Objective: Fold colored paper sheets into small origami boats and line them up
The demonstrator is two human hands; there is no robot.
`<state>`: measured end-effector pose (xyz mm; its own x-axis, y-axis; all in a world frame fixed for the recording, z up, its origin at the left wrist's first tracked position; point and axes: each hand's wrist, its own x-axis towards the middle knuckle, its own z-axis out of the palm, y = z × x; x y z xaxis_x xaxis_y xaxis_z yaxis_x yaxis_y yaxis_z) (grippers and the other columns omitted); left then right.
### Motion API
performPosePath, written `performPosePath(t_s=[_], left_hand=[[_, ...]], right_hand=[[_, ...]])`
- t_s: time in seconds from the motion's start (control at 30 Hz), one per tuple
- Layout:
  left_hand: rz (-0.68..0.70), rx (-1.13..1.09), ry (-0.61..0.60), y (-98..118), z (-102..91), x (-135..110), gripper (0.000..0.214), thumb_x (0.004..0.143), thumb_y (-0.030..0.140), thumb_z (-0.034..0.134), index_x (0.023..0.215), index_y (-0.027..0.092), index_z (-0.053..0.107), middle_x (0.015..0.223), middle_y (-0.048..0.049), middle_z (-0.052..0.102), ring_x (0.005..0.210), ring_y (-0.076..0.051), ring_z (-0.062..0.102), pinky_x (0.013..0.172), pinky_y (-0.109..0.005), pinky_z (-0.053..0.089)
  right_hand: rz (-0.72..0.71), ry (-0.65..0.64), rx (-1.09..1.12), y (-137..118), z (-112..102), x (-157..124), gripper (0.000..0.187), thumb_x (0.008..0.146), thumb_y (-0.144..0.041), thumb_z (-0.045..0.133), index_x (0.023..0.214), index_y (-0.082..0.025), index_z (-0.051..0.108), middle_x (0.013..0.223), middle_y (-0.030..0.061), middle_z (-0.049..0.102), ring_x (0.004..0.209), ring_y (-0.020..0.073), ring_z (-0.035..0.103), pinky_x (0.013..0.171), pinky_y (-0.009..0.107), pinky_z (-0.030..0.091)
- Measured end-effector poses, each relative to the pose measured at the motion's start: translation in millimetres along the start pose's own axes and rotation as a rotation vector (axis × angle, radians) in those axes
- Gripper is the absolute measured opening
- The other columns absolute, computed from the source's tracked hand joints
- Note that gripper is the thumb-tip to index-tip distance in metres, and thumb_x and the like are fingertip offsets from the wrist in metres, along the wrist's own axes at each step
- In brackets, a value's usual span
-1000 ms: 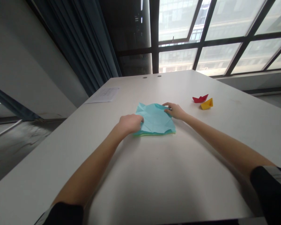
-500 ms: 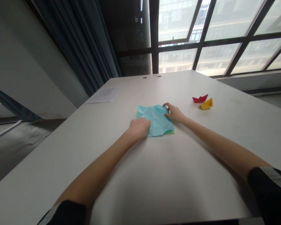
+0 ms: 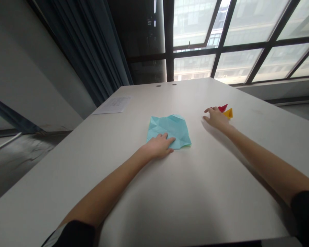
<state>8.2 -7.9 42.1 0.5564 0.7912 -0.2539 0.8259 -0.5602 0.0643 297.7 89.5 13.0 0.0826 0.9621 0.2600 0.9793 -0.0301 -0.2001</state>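
A creased light-blue sheet of paper (image 3: 173,127) lies on the table, with a sliver of green paper showing under its edge. My left hand (image 3: 161,145) rests flat on the sheet's near left part, fingers spread. Off to the right, my right hand (image 3: 215,117) is in the air or just over the table with its fingers apart and nothing in them. It partly covers a red paper boat (image 3: 223,107) and a yellow paper boat (image 3: 229,113) that sit close together; whether it touches them I cannot tell.
The white table (image 3: 154,192) stretches toward the windows (image 3: 193,65). A printed sheet (image 3: 113,105) lies near its left edge. Two round cable holes show at the far end, and a dark blue curtain (image 3: 92,48) hangs behind on the left.
My right hand has let go of the blue sheet's right side and moved right, up to the paper boats. The left hand's fingers have spread out flat on the sheet.
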Motion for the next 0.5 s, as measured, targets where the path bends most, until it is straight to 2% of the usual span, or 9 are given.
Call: performPosePath(t_s=[0.1, 0.17, 0.3, 0.4, 0.5], left_hand=[[-0.029, -0.002, 0.008, -5, 6.6, 5, 0.054, 0.083, 0.045, 0.04, 0.134, 0.029, 0.032, 0.129, -0.0139, 0.04, 0.111, -0.033, 0.046, 0.087, -0.045, 0.041], [-0.046, -0.004, 0.018, -7, 9.8, 7, 0.054, 0.084, 0.046, 0.039, 0.134, 0.028, 0.032, 0.129, -0.0142, 0.04, 0.109, -0.032, 0.049, 0.087, -0.045, 0.041], [-0.076, 0.006, 0.023, -9, 12.9, 10, 0.054, 0.084, 0.046, 0.038, 0.134, 0.027, 0.033, 0.128, -0.0146, 0.041, 0.108, -0.032, 0.05, 0.087, -0.045, 0.041], [-0.083, 0.013, 0.017, -9, 13.8, 11, 0.053, 0.084, 0.046, 0.037, 0.134, 0.026, 0.034, 0.127, -0.0145, 0.043, 0.107, -0.032, 0.05, 0.087, -0.045, 0.041], [-0.084, 0.02, 0.02, -9, 13.7, 12, 0.054, 0.084, 0.046, 0.038, 0.133, 0.025, 0.035, 0.127, -0.0146, 0.044, 0.108, -0.032, 0.05, 0.087, -0.045, 0.041]], right_hand=[[0.179, -0.034, -0.107, 30, 2, 2, 0.046, 0.08, -0.042, 0.047, 0.119, -0.017, 0.046, 0.124, 0.0177, 0.044, 0.096, 0.031, 0.056, 0.074, 0.043, 0.044], [0.241, -0.064, -0.133, 44, 4, 1, 0.05, 0.079, -0.044, 0.046, 0.12, -0.015, 0.043, 0.123, 0.0196, 0.045, 0.095, 0.034, 0.056, 0.072, 0.045, 0.044], [0.274, -0.073, -0.148, 57, 9, -3, 0.044, 0.083, -0.04, 0.043, 0.116, -0.011, 0.046, 0.112, 0.0228, 0.053, 0.093, 0.0362, 0.057, 0.068, 0.044, 0.044], [0.279, -0.087, -0.174, 58, 7, -6, 0.035, 0.085, -0.033, 0.041, 0.111, -0.011, 0.05, 0.1, 0.0223, 0.058, 0.089, 0.0337, 0.059, 0.065, 0.041, 0.043], [0.23, -0.089, -0.188, 54, -1, -6, 0.031, 0.084, -0.031, 0.043, 0.107, -0.011, 0.052, 0.1, 0.0224, 0.059, 0.09, 0.0313, 0.058, 0.064, 0.038, 0.041]])
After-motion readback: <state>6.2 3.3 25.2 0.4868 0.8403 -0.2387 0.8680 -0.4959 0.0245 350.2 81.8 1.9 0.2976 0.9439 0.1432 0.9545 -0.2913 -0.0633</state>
